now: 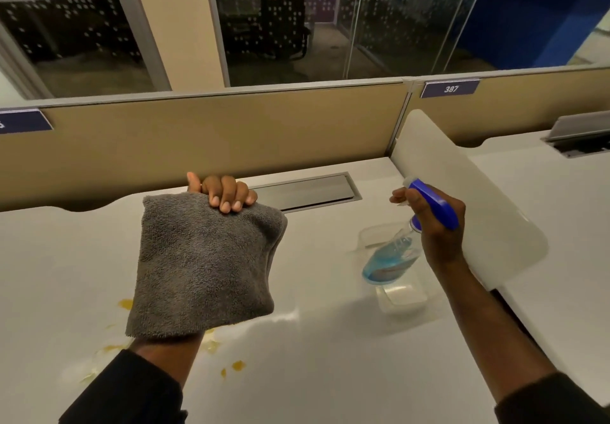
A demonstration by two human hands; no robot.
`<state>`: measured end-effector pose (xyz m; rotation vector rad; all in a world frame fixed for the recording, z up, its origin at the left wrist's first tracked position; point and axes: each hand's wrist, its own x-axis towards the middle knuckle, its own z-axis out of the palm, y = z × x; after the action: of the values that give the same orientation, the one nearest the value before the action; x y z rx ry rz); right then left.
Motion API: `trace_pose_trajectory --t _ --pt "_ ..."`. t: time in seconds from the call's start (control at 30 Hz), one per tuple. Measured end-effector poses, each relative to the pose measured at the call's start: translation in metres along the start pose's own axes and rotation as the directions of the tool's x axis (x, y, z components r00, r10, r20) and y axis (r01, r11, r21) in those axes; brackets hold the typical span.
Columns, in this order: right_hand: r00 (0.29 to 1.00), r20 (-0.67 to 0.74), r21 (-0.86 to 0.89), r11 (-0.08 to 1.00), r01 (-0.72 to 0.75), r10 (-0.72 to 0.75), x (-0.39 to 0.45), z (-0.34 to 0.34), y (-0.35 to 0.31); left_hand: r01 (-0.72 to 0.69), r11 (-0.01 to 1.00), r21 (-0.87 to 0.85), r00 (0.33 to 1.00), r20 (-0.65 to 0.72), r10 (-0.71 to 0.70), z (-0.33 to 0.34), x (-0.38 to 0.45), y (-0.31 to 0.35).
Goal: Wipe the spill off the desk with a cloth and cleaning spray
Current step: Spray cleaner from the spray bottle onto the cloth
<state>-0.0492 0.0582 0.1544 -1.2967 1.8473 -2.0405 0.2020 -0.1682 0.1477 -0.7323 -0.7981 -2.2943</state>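
My left hand is raised above the white desk and grips the top edge of a grey cloth, which hangs down over my wrist. My right hand holds a clear spray bottle with a blue trigger head and blue liquid, tilted with its nozzle pointing left. A yellow-orange spill lies in blotches on the desk near the front left, partly hidden behind the cloth and my left sleeve.
A clear plastic container sits on the desk under the bottle. A grey cable hatch is set into the desk's back. A tan partition bounds the back; a white divider stands at the right.
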Motion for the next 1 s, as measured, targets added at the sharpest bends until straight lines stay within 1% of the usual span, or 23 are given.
trace_pose_trajectory --t 0.1,0.23,0.33,0.43,0.67,0.83,1.0 --pt "0.999 0.016 0.010 0.999 -0.047 0.047 0.019 -0.009 0.032 0.009 1.000 -0.021 0.999 -0.040 -0.010 -0.007 0.005 -0.006" --pt "0.994 -0.027 0.045 0.993 -0.105 0.107 0.047 -0.017 0.062 0.002 0.997 -0.080 0.993 -0.115 -0.011 -0.017 0.007 -0.015" --pt "0.993 -0.024 0.051 0.992 -0.115 0.116 0.063 -0.020 0.080 -0.017 0.993 -0.118 0.983 -0.182 -0.005 -0.023 0.008 -0.021" --pt "0.993 0.005 0.039 0.992 -0.118 0.117 0.070 -0.019 0.095 -0.026 0.994 -0.104 0.975 -0.223 0.002 -0.031 0.009 -0.027" --pt "0.984 0.078 -0.058 0.986 -0.155 0.159 0.072 -0.013 0.125 -0.008 1.000 -0.029 0.977 -0.214 0.002 -0.051 0.005 -0.034" --pt "0.993 0.066 -0.018 0.996 -0.093 0.094 0.089 -0.004 0.112 -0.013 1.000 -0.003 0.974 -0.226 0.012 -0.058 0.000 -0.032" --pt "0.995 0.100 0.062 0.998 -0.010 0.004 0.115 0.020 0.080 -0.024 1.000 0.014 0.971 -0.236 0.027 -0.063 -0.001 -0.030"
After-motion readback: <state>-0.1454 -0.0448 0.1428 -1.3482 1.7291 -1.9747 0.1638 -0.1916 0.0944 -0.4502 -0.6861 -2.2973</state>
